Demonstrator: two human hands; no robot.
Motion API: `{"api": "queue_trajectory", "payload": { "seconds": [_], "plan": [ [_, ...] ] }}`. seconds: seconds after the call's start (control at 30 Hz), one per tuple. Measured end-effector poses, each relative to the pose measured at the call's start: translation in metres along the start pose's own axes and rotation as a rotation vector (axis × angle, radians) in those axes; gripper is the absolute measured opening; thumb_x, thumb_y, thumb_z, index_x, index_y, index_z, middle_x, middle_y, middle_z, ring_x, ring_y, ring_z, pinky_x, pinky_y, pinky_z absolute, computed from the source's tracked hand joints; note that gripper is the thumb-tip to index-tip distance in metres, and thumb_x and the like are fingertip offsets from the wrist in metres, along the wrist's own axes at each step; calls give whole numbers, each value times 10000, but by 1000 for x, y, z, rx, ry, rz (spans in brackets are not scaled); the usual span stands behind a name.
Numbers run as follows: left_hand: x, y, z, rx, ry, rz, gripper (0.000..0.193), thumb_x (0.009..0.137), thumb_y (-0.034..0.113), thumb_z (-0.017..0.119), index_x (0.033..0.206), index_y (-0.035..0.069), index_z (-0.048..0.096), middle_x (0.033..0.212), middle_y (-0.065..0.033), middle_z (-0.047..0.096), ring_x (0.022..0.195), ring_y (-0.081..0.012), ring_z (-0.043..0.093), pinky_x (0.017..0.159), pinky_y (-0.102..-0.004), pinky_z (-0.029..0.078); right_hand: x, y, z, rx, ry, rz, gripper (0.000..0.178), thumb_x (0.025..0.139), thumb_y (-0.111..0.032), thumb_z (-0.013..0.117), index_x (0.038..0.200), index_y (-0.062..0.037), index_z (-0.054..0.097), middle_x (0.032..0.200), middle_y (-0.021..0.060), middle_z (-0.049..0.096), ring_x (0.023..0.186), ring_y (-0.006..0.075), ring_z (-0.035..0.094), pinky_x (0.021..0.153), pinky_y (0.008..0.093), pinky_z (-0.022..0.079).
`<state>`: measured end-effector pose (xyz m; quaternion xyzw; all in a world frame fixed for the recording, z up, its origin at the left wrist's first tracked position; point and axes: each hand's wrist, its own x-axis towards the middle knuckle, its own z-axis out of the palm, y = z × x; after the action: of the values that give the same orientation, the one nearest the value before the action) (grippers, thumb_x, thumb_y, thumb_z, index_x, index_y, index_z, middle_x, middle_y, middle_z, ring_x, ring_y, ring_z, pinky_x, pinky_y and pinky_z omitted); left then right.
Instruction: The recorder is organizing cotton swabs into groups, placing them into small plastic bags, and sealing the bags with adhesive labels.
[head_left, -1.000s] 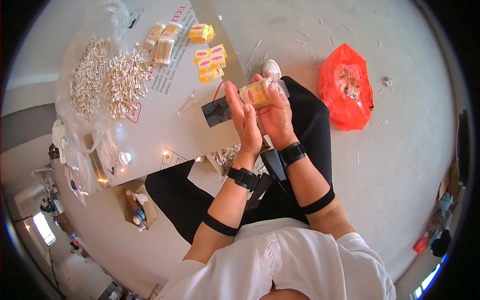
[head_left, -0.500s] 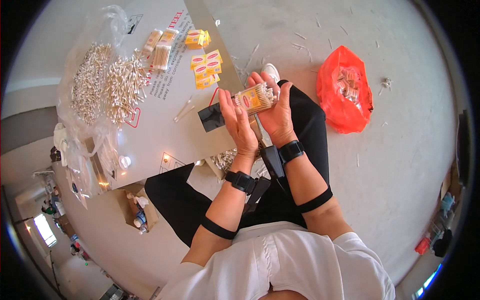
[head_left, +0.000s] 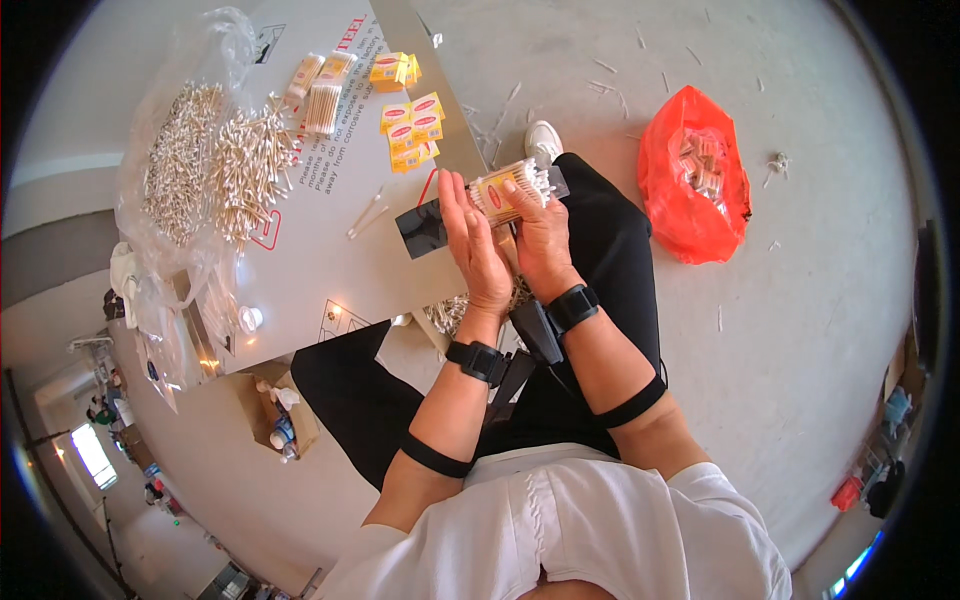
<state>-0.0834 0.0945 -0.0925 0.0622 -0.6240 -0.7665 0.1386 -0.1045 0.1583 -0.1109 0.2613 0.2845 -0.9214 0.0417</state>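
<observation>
A pack of cotton swabs with a yellow label lies between my hands above the table's right edge. My right hand grips it, thumb across its front, the other fingers mostly hidden. White swab tips stick out on the right, beside a bit of clear film. My left hand is flat and upright against the pack's left end, its fingers stretched out. Just left of that hand is a black strip at the table edge. Yellow label cards lie on the table beyond my hands.
On the table are loose cotton swabs by a clear plastic bag, bundled swabs and a yellow stack. A red bag holding packs stands on the floor at right. A cardboard box sits lower left.
My right hand has turned inward, and its thumb has come over the pack's front. Its fingers no longer spread open behind the pack. My left hand stays almost in place.
</observation>
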Motion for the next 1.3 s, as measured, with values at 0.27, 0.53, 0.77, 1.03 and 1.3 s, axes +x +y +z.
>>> {"api": "queue_trajectory", "payload": {
  "seconds": [0.27, 0.53, 0.77, 1.03, 1.3],
  "plan": [
    [1, -1, 4, 2, -138, -28, 943, 943, 614, 466, 1542, 3, 69, 1610, -199, 64, 1497, -277, 44, 1196, -445, 74, -3, -1, 2, -9, -16, 56, 272, 860, -25, 701, 1118, 24, 632, 1059, 98, 689, 925, 183, 670, 848, 307, 537],
    [3, 5, 9, -53, -19, 13, 940, 951, 591, 472, 1533, -21, 60, 1597, -238, 76, 1490, -310, 98, 1196, -448, 96, -2, -2, -1, 95, -54, 64, 287, 862, -39, 706, 1132, 24, 632, 1078, 113, 693, 950, 188, 671, 860, 305, 534],
    [6, 1, 3, 144, -153, 63, 916, 964, 619, 393, 1523, -39, 87, 1593, -233, 80, 1488, -329, 96, 1192, -446, 130, -4, -1, 1, -34, -66, 35, 352, 867, -73, 710, 1192, 21, 615, 1087, 118, 686, 965, 189, 663, 883, 313, 526],
    [12, 0, 2, -100, -106, -31, 962, 933, 616, 486, 1544, 8, 59, 1615, -170, 67, 1497, -305, 58, 1201, -464, 74, 2, 2, -2, 89, -34, -2, 325, 893, -90, 689, 1188, 16, 604, 1097, 123, 677, 995, 206, 654, 907, 334, 519],
    [-2, 10, -6, -197, -91, -49, 893, 961, 546, 494, 1540, 10, 76, 1613, -146, 73, 1478, -314, 151, 1193, -474, 185, 2, 0, -3, 92, -47, 43, 345, 884, -64, 689, 1198, 33, 584, 1109, 125, 671, 1011, 209, 653, 910, 322, 519]
  ]
}}
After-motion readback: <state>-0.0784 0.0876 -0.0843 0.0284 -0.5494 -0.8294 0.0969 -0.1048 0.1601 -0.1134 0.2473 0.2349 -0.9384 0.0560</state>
